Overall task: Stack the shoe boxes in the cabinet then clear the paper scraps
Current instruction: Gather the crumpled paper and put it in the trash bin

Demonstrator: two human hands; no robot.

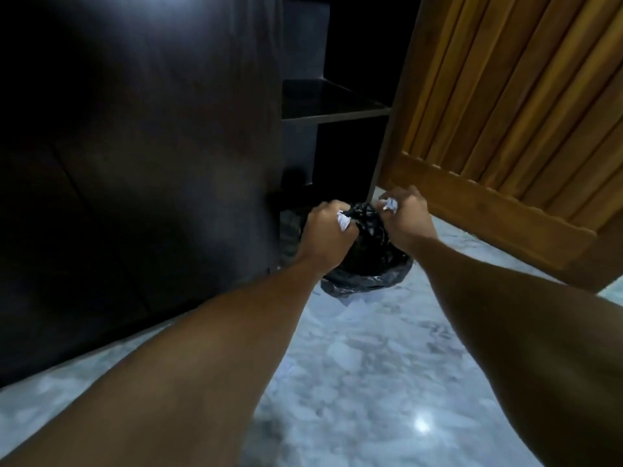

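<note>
Marble floor [371, 382] ran beneath a dark cabinet [135, 146] and its open wooden door [505, 112]. Between both fists sat a black bag [367, 264], its gathered neck pinched by the left hand [328, 230] and right hand [409, 219], each also clutching a paper scrap [344, 222]. Light, limp plastic probably handles best gripped at that neck.

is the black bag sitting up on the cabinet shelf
No, the black bag rests on the marble floor below the shelf, gripped by both hands.
</note>
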